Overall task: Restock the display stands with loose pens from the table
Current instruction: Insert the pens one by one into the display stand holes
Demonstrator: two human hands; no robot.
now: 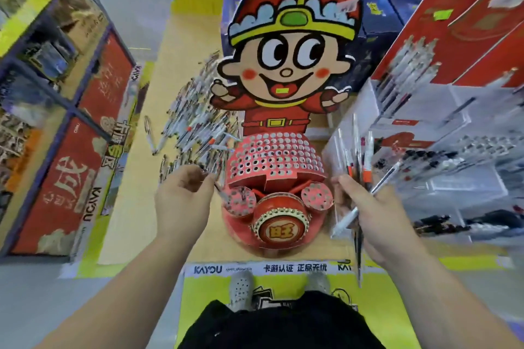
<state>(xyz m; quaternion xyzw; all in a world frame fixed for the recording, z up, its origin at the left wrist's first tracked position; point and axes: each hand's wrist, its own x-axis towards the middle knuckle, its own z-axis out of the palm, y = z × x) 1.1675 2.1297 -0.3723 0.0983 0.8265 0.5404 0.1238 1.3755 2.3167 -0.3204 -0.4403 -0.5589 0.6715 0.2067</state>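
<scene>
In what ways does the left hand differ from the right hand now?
The left hand pinches one pen; the right hand grips a bundle of pens. The left hand is at the small round holder; the right hand is beside the stand. Both hold pens.

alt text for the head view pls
A person's left hand pinches a thin pen at a small round holed cup of a red cartoon-figure cardboard pen stand, while the right hand grips a bunch of white pens. A heap of loose pens lies on the yellow table.
</scene>
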